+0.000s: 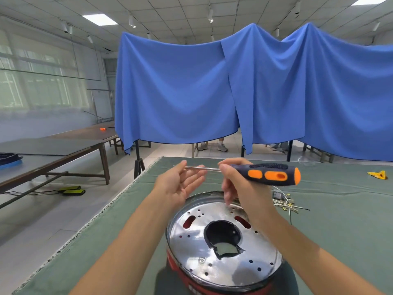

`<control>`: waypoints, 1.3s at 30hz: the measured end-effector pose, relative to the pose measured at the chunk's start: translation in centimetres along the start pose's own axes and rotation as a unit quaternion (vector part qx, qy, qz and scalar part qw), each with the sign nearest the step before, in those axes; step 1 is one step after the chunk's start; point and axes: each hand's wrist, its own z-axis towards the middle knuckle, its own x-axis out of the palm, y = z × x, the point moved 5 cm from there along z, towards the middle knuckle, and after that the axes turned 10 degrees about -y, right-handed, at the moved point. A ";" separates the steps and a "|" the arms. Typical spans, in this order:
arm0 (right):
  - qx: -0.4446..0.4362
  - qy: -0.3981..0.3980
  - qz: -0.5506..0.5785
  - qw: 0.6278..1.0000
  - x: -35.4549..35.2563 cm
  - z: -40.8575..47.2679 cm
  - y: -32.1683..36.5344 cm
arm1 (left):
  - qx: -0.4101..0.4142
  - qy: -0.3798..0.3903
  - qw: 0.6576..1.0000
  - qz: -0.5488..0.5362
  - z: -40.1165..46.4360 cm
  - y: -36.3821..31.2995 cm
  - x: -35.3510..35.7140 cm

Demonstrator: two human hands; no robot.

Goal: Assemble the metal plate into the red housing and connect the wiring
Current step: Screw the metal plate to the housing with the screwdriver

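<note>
The round shiny metal plate (pixel 229 267) with a large centre hole sits inside the red housing (pixel 182 275) at the near edge of the table. Above it, my right hand (pixel 236 184) grips a screwdriver (pixel 274 174) with a black and orange handle, its steel shaft pointing left. My left hand (pixel 180 184) is held palm up with relaxed fingers, and the shaft lies across its fingertips. A screw head (pixel 202 260) shows on the plate near its front. A bundle of white wires with yellow terminals (pixel 287 204) lies on the table to the right of the housing.
The green-covered table (pixel 340 231) stretches to the right and back. A yellow object (pixel 378 174) lies at the far right. Blue cloths (pixel 234 92) hang behind the table, with a person's feet under them. Brown tables stand to the left.
</note>
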 end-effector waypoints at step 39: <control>-0.067 0.073 -0.170 0.981 1.4 3.2 -6.6 | 0.164 0.066 0.902 0.394 7.3 3.7 -6.9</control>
